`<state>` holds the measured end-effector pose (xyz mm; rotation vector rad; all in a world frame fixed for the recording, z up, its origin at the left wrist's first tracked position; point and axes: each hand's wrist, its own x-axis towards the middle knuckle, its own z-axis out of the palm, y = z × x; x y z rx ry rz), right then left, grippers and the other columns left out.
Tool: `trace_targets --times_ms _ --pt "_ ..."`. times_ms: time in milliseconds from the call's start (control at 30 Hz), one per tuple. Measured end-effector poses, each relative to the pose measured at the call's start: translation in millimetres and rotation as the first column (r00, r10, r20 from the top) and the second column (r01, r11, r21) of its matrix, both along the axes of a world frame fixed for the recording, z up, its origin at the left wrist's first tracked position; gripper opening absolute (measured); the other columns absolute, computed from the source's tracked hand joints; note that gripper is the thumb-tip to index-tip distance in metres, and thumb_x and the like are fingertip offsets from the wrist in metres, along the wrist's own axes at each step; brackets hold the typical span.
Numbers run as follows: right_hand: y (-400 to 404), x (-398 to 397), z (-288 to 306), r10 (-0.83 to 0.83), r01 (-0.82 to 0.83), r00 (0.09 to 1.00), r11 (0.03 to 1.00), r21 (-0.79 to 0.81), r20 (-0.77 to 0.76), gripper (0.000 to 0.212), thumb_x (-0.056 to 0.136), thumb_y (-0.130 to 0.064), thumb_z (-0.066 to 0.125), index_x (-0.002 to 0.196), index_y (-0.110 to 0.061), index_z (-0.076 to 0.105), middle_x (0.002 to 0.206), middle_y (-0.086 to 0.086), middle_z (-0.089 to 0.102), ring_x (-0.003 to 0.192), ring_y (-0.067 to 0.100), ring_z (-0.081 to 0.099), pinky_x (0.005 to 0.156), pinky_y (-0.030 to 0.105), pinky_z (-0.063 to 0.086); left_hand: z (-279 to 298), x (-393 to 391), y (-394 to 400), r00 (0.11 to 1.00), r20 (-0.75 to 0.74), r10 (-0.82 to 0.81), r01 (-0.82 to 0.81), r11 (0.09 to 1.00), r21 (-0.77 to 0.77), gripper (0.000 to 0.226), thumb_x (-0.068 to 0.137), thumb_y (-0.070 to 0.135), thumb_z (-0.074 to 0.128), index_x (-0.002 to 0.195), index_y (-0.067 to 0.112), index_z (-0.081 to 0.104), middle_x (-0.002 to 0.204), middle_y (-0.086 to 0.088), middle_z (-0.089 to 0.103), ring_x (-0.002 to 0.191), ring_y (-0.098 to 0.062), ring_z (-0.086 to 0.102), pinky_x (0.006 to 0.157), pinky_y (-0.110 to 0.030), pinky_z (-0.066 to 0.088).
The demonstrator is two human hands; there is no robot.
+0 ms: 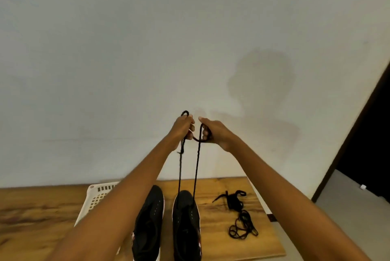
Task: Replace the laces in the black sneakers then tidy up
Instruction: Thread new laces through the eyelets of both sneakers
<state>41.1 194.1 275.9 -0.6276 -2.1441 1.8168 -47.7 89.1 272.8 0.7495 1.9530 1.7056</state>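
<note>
Two black sneakers stand side by side on the wooden table (42, 203), the left sneaker (148, 222) and the right sneaker (185, 224), toes pointing away from me. A black lace (197, 167) runs in two strands from the right sneaker up to my raised hands. My left hand (182, 128) pinches one strand, with a short loop sticking out above the fingers. My right hand (211, 132) grips the other strand, which is looped around its fingers. Both hands are held high in front of the wall, close together.
A bundle of black laces (234, 199) and a loose coil of lace (242, 229) lie on the table to the right of the sneakers. A white plastic basket (95, 195) sits left of them, partly behind my left arm. A dark doorway (367, 155) is at the right.
</note>
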Motion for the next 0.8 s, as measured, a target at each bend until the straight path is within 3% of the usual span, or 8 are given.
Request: trace_targets --times_ms 167,333,533,733,800 --pt "-15.4 16.9 72.3 -0.006 0.009 0.997 0.999 0.031 -0.073 0.027 0.098 -0.032 0.05 0.093 -0.009 0.063 0.057 -0.001 0.037 0.047 0.011 0.038 0.054 0.023 0.05 62.3 14.9 -3.0 0.997 -0.072 0.015 -0.015 1.0 0.003 0.029 0.1 0.022 0.034 0.093 0.006 0.057 0.088 -0.01 0.059 0.067 -0.019 0.056 0.065 -0.029 0.05" --pt "-25.8 28.5 108.9 -0.067 0.065 0.998 0.976 0.209 0.002 0.03 0.098 -0.025 0.048 0.107 -0.001 0.065 0.061 0.002 0.037 0.049 0.012 0.031 0.046 0.021 0.036 95.8 22.5 -11.5 0.992 -0.091 0.09 -0.082 0.993 0.085 0.028 0.099 0.016 0.039 0.11 0.002 0.06 0.095 -0.01 0.064 0.071 -0.018 0.06 0.067 -0.028 0.05" --pt "-24.0 37.4 165.5 -0.117 0.119 0.993 0.902 0.415 -0.03 0.034 0.097 -0.033 0.052 0.092 -0.003 0.067 0.061 0.003 0.035 0.05 0.012 0.026 0.045 0.021 0.025 133.1 33.4 -15.8 0.99 -0.136 0.036 -0.018 0.991 0.129 0.029 0.101 0.019 0.037 0.112 0.004 0.059 0.101 -0.01 0.065 0.081 -0.022 0.064 0.076 -0.028 0.051" --pt "-29.5 37.9 193.5 -0.12 0.135 0.991 0.895 0.425 -0.061 0.041 0.098 -0.038 0.046 0.076 -0.005 0.059 0.057 0.001 0.037 0.045 0.011 0.026 0.039 0.017 0.023 150.2 48.9 -10.8 0.986 -0.146 -0.078 0.103 0.979 0.174 0.033 0.103 0.026 0.031 0.112 0.01 0.058 0.102 -0.008 0.067 0.086 -0.026 0.068 0.083 -0.036 0.052" --pt "-30.6 38.9 196.7 -0.119 0.144 0.989 0.904 0.403 -0.086 0.044 0.099 -0.039 0.043 0.071 -0.007 0.055 0.055 0.0 0.037 0.043 0.011 0.025 0.038 0.017 0.022 153.7 53.3 -9.9 0.987 -0.133 -0.092 0.118 0.972 0.203 0.034 0.102 0.029 0.032 0.11 0.011 0.059 0.096 -0.007 0.067 0.081 -0.025 0.068 0.079 -0.035 0.054"
